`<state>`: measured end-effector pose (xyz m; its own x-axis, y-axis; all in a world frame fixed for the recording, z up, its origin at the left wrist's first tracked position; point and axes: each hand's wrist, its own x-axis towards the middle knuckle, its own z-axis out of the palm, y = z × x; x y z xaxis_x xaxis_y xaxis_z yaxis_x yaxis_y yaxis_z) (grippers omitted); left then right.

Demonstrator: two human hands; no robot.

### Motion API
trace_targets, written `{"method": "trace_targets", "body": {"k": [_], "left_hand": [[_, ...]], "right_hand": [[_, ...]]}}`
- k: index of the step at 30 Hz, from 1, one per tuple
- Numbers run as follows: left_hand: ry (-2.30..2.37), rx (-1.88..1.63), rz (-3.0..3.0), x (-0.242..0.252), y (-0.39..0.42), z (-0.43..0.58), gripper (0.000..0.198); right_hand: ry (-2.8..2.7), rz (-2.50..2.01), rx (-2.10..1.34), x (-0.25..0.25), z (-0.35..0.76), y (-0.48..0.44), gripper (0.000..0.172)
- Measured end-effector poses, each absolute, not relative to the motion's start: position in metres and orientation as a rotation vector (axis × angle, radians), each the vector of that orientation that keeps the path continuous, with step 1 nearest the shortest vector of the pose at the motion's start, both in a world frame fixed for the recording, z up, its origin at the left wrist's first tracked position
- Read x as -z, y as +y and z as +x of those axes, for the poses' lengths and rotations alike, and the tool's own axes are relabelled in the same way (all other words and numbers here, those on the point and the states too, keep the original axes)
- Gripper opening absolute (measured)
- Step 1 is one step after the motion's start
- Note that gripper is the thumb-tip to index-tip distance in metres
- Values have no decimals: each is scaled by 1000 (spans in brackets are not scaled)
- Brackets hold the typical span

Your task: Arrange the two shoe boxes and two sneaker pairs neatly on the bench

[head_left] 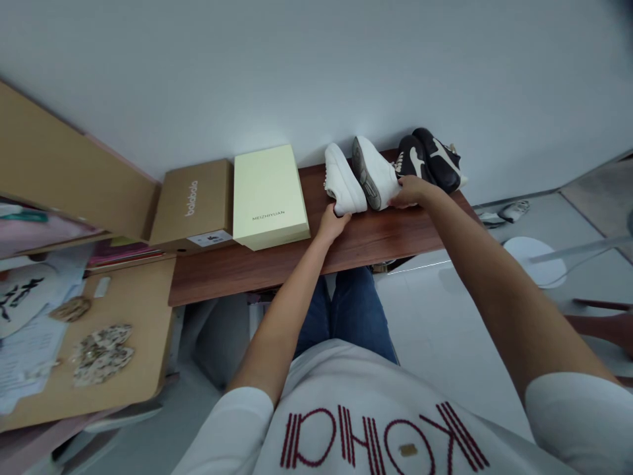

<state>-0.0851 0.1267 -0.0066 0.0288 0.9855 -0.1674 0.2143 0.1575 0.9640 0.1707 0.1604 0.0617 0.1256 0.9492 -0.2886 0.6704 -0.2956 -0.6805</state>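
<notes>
Left hand (332,223) is clamped on the heel end of the left white sneaker (341,178), fingers at the collar opening. Right hand (409,191) is clamped on the heel end of the right white sneaker (383,173). Both sneakers are at the reddish-brown wooden shelf (366,241), right of its middle, toes toward the pale wall (316,72). Right one is tilted, grey sole facing the left one; can't tell how much of its weight is on the board. The two sit side by side, very close near the heels. Just right of them, at the shelf's right end: a pair of dark brown sneakers (442,165) with cream side stripes, close against each other, partly behind my right hand and forearm. Left of my left hand: cream MEIZHIYUAN box (270,191), lid on, and next to it the brown balabala shoebox (190,198), label on its front edge. Further left, lower down, a tan desk (148,297) with a patterned scrunchie (103,354) and papers (37,356). On the floor at right, near the wall: another pair of light shoes (509,213) and a round white base (534,260).
</notes>
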Motion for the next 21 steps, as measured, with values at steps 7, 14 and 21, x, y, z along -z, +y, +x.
{"method": "trace_targets", "body": {"k": [7, 14, 21], "left_hand": [[1296, -868, 1163, 8, 138, -83, 26], [1278, -964, 1200, 6, 137, -89, 18], [1276, -1002, 1288, -3, 142, -96, 28]], "right_hand": [[-1546, -2019, -1074, -62, 170, 167, 46], [-1600, -1890, -1178, -58, 167, 166, 48], [-1746, -1818, -1184, -59, 164, 169, 35]]}}
